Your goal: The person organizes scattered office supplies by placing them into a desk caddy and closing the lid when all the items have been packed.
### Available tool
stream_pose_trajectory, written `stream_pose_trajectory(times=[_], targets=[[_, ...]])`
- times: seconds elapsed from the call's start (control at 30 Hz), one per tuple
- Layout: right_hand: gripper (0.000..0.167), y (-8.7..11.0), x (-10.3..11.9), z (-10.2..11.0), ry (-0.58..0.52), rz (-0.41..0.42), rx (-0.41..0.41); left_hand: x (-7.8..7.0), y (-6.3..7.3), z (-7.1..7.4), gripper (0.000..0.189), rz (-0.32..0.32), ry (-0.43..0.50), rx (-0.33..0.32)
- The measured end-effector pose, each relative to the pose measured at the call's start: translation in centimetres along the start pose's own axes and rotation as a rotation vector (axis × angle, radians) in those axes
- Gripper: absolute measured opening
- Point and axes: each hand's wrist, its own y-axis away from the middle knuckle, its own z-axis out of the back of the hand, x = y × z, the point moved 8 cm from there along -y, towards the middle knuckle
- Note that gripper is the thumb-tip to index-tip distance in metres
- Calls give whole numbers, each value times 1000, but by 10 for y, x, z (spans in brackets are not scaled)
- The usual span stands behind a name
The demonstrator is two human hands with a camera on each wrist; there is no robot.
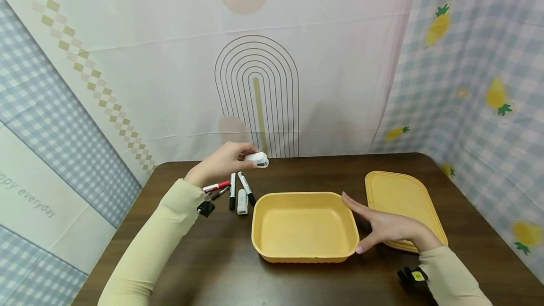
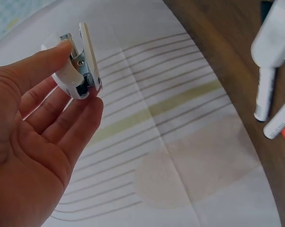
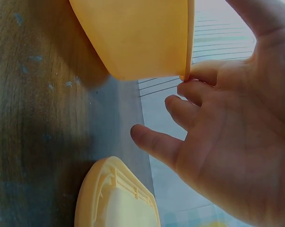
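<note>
Above the far table edge, my left hand (image 1: pixel 227 159) holds a small white stapler (image 1: pixel 257 158) between thumb and fingers. In the left wrist view, the metal inside of the stapler (image 2: pixel 89 56) shows, with the thumb on one side and fingers behind. A yellow plastic box (image 1: pixel 305 225) stands in front of me with nothing inside. My right hand (image 1: pixel 388 225) is at its right side, fingers and thumb spread straight toward the two right corners. Fingertips meet the rim of the box (image 3: pixel 147 38) in the right wrist view.
Left of the box lie a red marker (image 1: pixel 216 186), black-and-white markers (image 1: pixel 232 191), a dark pen (image 1: pixel 219 194) and a white oblong object (image 1: pixel 242 202). The yellow lid (image 1: pixel 403 207) lies flat on the right of the brown table (image 1: pixel 212 268). Patterned cloth (image 1: pixel 340 84) hangs behind.
</note>
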Motion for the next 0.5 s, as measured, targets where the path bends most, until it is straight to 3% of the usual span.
stream_pose_trajectory(times=[0.3, 0.5], targets=[[117, 0, 2, -6, -5, -5, 22, -24, -10, -6, 21, -32, 11, 23], [117, -1, 2, -1, 5, 0, -5, -50, -21, -8, 23, -133, -62, 20]])
